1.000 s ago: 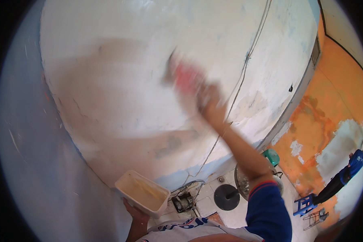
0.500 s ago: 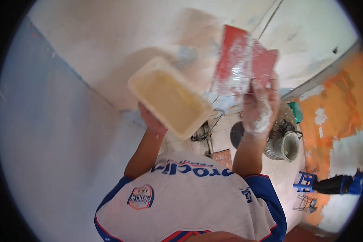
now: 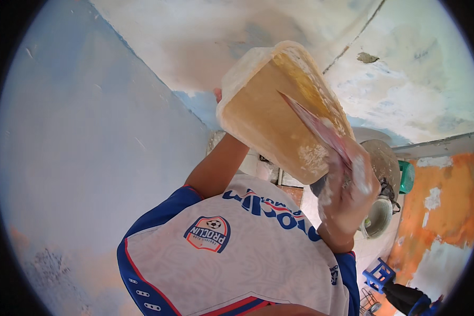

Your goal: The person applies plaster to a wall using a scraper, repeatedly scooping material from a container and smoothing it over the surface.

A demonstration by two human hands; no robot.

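Observation:
A pale rectangular plastic tub (image 3: 268, 113) is tilted up in front of my chest, with yellowish and whitish smears along its inner side. My left hand (image 3: 218, 95) grips it from behind; only a bit of the fingers shows past its left rim. My right hand (image 3: 353, 184), coated in white paste, is closed around a red flat spreader (image 3: 317, 124). The spreader is turned nearly edge-on and overlaps the tub's opening. White paste also marks the spreader. Whether its blade touches the tub's inside, I cannot tell.
A patchy plastered wall (image 3: 179, 47) meets a bluish wall (image 3: 110, 174) at the left. Beyond my right arm stand a round grey container (image 3: 382, 158), a whitish bucket (image 3: 378, 218) and a green object (image 3: 406, 176). A blue stool (image 3: 379, 275) is near an orange, peeling wall (image 3: 447, 195).
The tub has moved right and tilted up. The red spreader, held up apart from the tub before, has come down over its opening and turned edge-on. My view has turned too.

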